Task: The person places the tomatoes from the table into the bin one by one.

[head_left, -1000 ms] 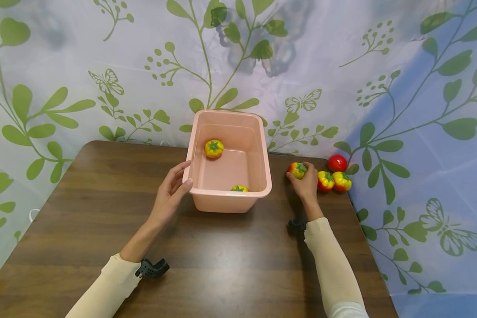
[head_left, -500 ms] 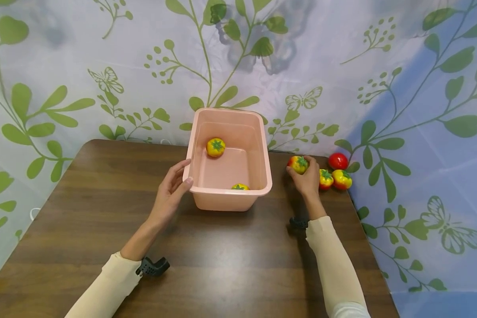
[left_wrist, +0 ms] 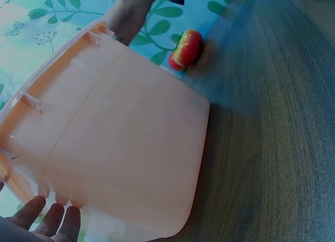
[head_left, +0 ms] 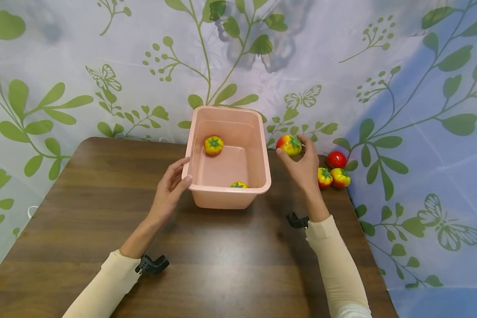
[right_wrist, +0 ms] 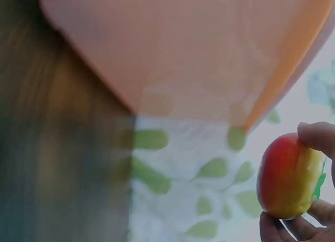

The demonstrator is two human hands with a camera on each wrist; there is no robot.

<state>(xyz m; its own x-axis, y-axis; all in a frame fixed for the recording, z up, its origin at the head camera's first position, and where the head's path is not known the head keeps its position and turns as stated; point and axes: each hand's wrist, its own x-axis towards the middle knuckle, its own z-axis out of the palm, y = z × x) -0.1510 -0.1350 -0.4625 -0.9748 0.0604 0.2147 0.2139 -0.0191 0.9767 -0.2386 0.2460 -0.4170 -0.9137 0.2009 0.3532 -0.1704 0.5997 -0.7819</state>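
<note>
Surface (head_left: 222, 269) nearest. Left grip (head_left: 168, 187) pinches the near-left rim of the bin (head_left: 224, 199), thumb over top; should it ease, a bump could skid the bin. Inside: 2 fruits (head_left: 213, 145). Right grip (head_left: 305, 165) raised, forearm slanting forward and inward, fingertips holding 1 red-yellow fruit (head_left: 289, 145) right of the bin, clear of the rim. Likely faults: slip off glossy skin; rim strike if carried low. Far right corner: 3 fruits (head_left: 336, 159), which might roll off if brushed.

The glossy round fruit (head_left: 288, 145) in my right hand (head_left: 305, 167) is red, yellow and green-leaved; the rectangular plastic tub (head_left: 224, 200) at my left hand (head_left: 168, 191), pale pink.
</note>
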